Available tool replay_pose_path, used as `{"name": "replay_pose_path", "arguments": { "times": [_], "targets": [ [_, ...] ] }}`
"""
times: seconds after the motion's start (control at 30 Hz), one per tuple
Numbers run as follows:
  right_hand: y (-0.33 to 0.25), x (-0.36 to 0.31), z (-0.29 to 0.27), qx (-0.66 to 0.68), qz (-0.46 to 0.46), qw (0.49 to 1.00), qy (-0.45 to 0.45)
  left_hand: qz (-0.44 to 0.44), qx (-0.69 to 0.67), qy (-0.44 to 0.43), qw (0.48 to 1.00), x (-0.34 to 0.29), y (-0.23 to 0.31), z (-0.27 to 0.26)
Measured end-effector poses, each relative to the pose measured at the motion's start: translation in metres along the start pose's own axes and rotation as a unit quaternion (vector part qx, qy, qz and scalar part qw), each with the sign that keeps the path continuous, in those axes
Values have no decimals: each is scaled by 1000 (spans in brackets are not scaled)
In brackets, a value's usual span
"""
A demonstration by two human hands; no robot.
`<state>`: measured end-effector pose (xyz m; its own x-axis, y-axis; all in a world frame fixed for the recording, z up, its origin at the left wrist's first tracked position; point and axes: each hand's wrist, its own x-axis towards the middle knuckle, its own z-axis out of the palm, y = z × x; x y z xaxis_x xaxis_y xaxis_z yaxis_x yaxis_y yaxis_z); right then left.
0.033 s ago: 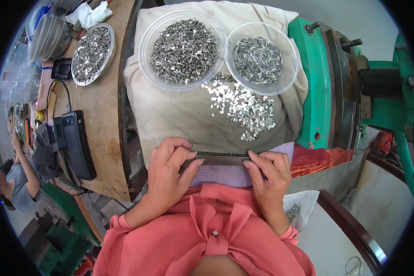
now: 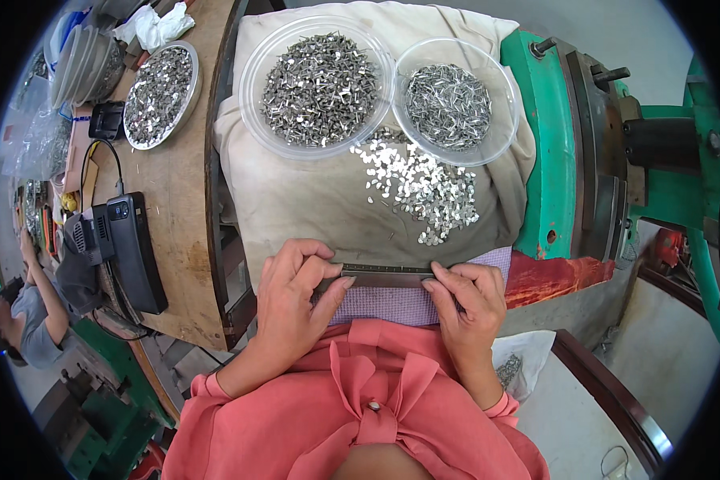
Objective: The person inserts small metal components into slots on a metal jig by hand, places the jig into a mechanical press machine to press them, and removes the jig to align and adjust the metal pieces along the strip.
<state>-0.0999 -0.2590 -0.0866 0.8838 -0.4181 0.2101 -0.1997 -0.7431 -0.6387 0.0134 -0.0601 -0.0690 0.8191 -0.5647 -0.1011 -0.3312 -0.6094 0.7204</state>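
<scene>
A narrow dark metal bar [image 2: 386, 277] with a row of small holes or marks along its top lies crosswise in front of me. My left hand [image 2: 298, 284] pinches its left end between thumb and fingers. At the other end, my right hand [image 2: 470, 298] grips it the same way. Beyond the bar, a loose pile of small shiny flat metal pieces [image 2: 436, 192] is spread on the grey-beige cloth [image 2: 296, 212]. Behind that pile stand a large clear round tub [image 2: 250, 104] of small metal pin-like parts and a smaller clear tub [image 2: 510, 120] of thin silvery pins.
At left, a wooden table [image 2: 186, 240] bears a white bowl [image 2: 194, 104] of metal parts and a black phone-like device [image 2: 140, 256]. Green machinery [image 2: 540, 208] borders the cloth at right. A purple checked cloth [image 2: 384, 304] lies under the bar. Another person [image 2: 40, 320] sits far left.
</scene>
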Motion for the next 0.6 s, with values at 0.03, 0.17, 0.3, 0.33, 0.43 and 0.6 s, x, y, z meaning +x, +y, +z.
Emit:
{"name": "replay_pose_path", "arguments": {
  "times": [0.03,0.17,0.3,0.33,0.43,0.6],
  "targets": [
    [0,0,0,0,0,1000,2,5,-5,0,1000,0,-1,0],
    [1,-4,3,8,-8,1000,17,4,-6,-11,1000,-1,-3,-3],
    [8,-10,5,17,-26,999,33,12,-16,-38,999,3,-4,-6],
    [10,-13,4,27,-36,998,33,36,-9,-48,998,3,-6,-8],
    [10,-17,1,42,-54,997,24,94,-4,-67,993,4,-12,-10],
    [9,-17,-2,61,-56,997,3,128,14,-62,990,1,-15,-8]
  ]
}}
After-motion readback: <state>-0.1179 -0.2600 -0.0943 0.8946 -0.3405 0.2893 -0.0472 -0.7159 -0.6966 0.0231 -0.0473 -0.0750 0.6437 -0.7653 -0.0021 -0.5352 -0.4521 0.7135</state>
